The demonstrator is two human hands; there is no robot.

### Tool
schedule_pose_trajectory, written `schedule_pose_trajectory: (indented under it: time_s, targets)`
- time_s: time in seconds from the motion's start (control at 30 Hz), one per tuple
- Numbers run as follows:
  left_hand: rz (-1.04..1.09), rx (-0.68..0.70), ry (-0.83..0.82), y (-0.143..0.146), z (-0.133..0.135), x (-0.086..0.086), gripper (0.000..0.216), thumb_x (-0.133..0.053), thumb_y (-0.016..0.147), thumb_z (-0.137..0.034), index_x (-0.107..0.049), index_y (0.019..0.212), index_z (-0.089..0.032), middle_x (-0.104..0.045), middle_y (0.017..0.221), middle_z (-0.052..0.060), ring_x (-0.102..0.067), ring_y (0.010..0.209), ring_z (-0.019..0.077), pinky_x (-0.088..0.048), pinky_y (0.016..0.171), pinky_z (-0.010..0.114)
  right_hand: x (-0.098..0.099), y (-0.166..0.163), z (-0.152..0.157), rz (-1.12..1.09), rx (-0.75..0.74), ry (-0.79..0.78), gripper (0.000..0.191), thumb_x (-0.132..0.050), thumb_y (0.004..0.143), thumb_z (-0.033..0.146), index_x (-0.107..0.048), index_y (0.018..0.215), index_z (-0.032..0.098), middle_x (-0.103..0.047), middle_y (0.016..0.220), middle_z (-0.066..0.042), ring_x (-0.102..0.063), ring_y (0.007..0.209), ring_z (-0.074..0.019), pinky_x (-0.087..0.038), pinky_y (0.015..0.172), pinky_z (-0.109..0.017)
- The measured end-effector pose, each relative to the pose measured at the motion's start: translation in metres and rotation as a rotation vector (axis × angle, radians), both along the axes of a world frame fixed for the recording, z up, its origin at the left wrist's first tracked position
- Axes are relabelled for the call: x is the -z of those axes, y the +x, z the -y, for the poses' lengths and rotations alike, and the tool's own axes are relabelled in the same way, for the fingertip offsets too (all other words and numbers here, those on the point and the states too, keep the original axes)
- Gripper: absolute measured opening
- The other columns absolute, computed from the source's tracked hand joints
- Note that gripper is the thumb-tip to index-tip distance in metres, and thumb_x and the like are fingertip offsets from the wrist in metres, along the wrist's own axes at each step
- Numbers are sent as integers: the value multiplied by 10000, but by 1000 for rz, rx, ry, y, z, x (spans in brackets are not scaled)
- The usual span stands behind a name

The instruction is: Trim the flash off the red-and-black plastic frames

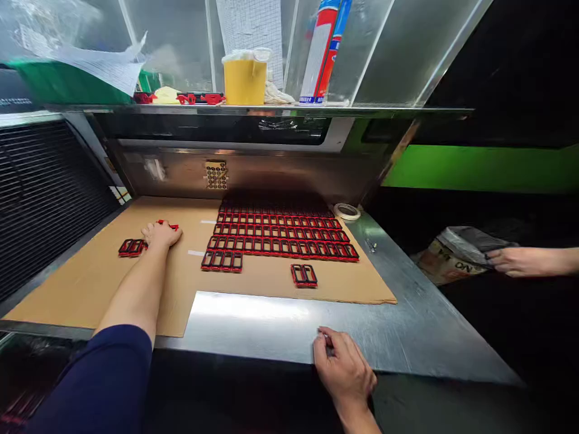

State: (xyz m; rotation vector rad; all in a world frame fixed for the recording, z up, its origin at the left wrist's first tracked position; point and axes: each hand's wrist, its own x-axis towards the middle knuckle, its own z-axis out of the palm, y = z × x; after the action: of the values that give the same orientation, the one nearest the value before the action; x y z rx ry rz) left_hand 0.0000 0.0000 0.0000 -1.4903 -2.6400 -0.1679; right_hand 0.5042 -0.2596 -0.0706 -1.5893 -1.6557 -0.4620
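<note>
My left hand [163, 234] reaches across the cardboard sheet [108, 283], its fingers bent down over a red-and-black plastic frame [174, 226]. Most of that frame is hidden beneath the hand. Just left of it lie a couple of similar frames [131, 247]. On the metal table's front edge rests my right hand [346, 367], its fingers curled in and nothing visible in them. Rows of matching frames [280, 246] stand side by side on the cardboard, with a short row in front at the left. A separate pair of frames [304, 275] lies nearer the edge.
A tape roll [347, 211] sits at the cardboard's back right corner. Above, a shelf [289, 111] holds a yellow tub [245, 80], spray cans [322, 57] and a green bin [67, 84]. At right, another person's hand [511, 261] holds a bag [456, 256].
</note>
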Motion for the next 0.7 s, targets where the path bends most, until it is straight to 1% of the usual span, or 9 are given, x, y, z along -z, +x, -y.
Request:
schedule_pose_trajectory:
  time_s: [0.07, 0.13, 0.2, 0.3, 0.43, 0.5, 0.57, 0.63, 0.7]
  targets:
    - [8, -2, -6, 4, 2, -1, 663, -506, 812, -603, -640, 1236, -112, -586, 1302, 313, -454, 1261, 483, -354, 978, 646, -2, -1, 0, -6, -11, 11, 191, -560, 904, 190, -739, 839, 203, -709, 720, -6, -661, 677, -172, -426, 659, -269]
    - [4, 7, -7, 9, 8, -1, 641, -496, 838, -598, -627, 1245, -120, -588, 1300, 294, -469, 1248, 472, -382, 952, 641, -4, -1, 1, -13, -13, 16, 192, -560, 902, 181, -738, 834, 201, -710, 720, -8, -655, 667, -168, -429, 662, -266]
    - [-11, 23, -2, 15, 18, 1, 616, -485, 877, -603, -600, 1265, -138, -588, 1307, 238, -488, 1246, 422, -408, 957, 599, -4, -1, 2, -24, -12, 15, 186, -566, 894, 170, -738, 833, 202, -710, 720, -4, -644, 648, -161, -427, 654, -264]
    - [-46, 70, 12, 25, 37, 7, 570, -493, 916, -608, -576, 1272, -170, -580, 1311, 145, -497, 1258, 327, -402, 1018, 527, -4, 0, 3, -28, -7, 12, 179, -574, 883, 161, -742, 842, 206, -705, 708, 4, -625, 623, -153, -416, 632, -262]
    - [-75, 112, 32, 34, 58, 11, 542, -508, 921, -601, -588, 1235, -166, -595, 1278, 128, -519, 1226, 296, -385, 1039, 496, -1, 1, 3, -26, -11, 4, 165, -585, 872, 173, -744, 842, 208, -703, 709, 10, -618, 614, -148, -411, 615, -259]
    - [-84, 122, 48, 33, 63, 8, 555, -510, 912, -607, -590, 1227, -157, -601, 1264, 134, -520, 1222, 296, -379, 1038, 483, 0, 2, 2, -21, -12, 7, 158, -591, 865, 174, -743, 840, 209, -703, 708, 13, -616, 607, -145, -408, 605, -258]
    - [-86, 123, 65, 29, 65, 3, 584, -500, 896, -617, -593, 1231, -147, -612, 1255, 160, -513, 1225, 318, -382, 1020, 469, 0, 1, 2, -14, -5, 19, 155, -597, 858, 166, -743, 831, 210, -695, 693, 18, -611, 596, -144, -402, 594, -259]
    - [-81, 95, 80, 22, 66, -3, 627, -469, 883, -621, -604, 1232, -118, -628, 1234, 216, -502, 1221, 371, -383, 993, 487, -1, 1, 2, -7, -2, 29, 155, -601, 851, 155, -742, 820, 211, -688, 679, 21, -608, 590, -142, -402, 591, -258]
    - [-75, 52, 84, 13, 67, -8, 650, -461, 859, -618, -631, 1204, -93, -648, 1186, 266, -491, 1210, 427, -365, 986, 533, -1, 1, 2, -3, 5, 37, 153, -607, 846, 147, -744, 818, 211, -685, 676, 22, -605, 586, -142, -400, 585, -257]
